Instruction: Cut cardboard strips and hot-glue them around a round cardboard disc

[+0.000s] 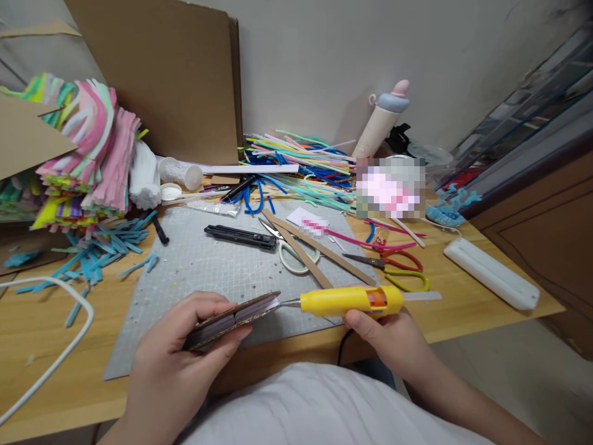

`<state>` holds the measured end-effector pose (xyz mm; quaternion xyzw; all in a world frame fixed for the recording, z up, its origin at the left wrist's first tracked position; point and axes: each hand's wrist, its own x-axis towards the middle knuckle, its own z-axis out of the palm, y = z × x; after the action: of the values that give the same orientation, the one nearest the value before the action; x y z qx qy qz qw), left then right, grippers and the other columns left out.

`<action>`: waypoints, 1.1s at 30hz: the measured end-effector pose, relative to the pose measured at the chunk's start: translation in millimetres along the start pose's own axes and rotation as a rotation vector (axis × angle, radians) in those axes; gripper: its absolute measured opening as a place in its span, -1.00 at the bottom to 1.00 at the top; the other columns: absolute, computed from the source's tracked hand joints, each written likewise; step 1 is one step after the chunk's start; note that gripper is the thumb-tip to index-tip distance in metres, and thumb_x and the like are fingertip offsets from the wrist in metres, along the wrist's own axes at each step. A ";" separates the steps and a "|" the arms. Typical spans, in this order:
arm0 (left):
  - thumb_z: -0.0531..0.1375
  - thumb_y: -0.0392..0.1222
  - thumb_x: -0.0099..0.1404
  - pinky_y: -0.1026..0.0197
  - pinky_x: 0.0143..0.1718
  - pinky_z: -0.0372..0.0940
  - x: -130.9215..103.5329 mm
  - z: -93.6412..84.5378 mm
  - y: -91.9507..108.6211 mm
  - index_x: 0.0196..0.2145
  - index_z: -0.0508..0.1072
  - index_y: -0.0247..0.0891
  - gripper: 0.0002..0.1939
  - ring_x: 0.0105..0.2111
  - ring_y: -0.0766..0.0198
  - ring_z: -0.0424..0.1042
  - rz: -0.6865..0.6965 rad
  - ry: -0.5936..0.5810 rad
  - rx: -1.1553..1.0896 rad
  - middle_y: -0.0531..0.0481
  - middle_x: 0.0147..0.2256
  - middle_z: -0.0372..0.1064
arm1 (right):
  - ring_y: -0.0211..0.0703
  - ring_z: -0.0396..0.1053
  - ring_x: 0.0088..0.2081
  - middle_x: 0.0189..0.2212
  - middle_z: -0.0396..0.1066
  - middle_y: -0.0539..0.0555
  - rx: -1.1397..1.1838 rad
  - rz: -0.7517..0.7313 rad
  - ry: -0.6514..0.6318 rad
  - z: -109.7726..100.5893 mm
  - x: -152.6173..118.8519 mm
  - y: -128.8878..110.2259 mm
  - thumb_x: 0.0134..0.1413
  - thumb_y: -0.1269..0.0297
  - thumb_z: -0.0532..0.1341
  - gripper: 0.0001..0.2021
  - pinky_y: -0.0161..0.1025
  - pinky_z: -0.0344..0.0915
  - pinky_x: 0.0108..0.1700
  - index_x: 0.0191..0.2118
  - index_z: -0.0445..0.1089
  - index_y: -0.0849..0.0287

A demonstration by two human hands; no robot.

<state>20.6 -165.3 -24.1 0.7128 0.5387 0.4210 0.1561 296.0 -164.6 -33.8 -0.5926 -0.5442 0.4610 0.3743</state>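
Cardboard (241,307) in two brown faces sandwiched a pale core (259,311), the whole piece held just above the near side of a grey cutting mat (180,272). The left hand (171,358) had its fingers clamped on this piece, thumb beneath and the others over the top. The right hand (393,337) had its fingers wrapped around a yellow glue gun (333,301), whose nozzle met or nearly met the piece's right-hand end; a pale glue stick (424,296) jutted from the back.

The layers were already stacked, and a seam showed in the core along the open edge. Gluing at that end seemed under way rather than finished, though whether any glue had come out, or how much of the edge was bonded, could not be told. Two loose cardboard strips (352,266) lay farther back, apart from the piece, beside a black utility knife (241,237) on the mat.
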 end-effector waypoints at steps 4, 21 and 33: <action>0.30 -0.14 0.18 0.34 -0.41 0.41 1.3 -0.1 1.1 -0.34 0.46 -0.09 -0.92 -0.40 0.29 0.49 -0.008 -0.014 -0.003 0.11 -0.36 0.49 | 0.01 0.55 -0.30 -0.35 0.61 0.09 -0.014 0.003 0.007 -1.7 0.7 -0.5 -0.03 -0.16 0.29 -0.60 -0.13 0.51 -0.20 -0.28 0.56 0.08; 0.29 -0.13 0.19 0.39 -0.39 0.40 1.2 0.7 1.4 -0.33 0.45 -0.07 -0.91 -0.38 0.34 0.49 -0.006 0.005 -0.007 0.15 -0.35 0.48 | 0.03 0.55 -0.28 -0.34 0.61 0.09 -0.024 0.068 0.032 1.4 0.4 -4.4 -0.02 -0.09 0.30 -0.65 -0.11 0.48 -0.17 -0.29 0.56 0.10; 0.31 -0.13 0.16 0.31 -0.39 0.43 0.4 0.1 -1.2 -0.35 0.48 -0.09 -0.91 -0.40 0.27 0.51 -0.025 0.015 -0.002 0.11 -0.37 0.50 | 0.02 0.52 -0.34 -0.41 0.59 0.07 -0.149 0.092 -0.044 -7.8 3.5 -4.7 -0.01 -0.03 0.30 -0.69 -0.13 0.46 -0.27 -0.32 0.57 0.11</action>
<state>19.9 -164.5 -24.8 0.7027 0.5482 0.4251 0.1580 302.0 -160.0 -27.5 -0.6328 -0.5575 0.4489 0.2955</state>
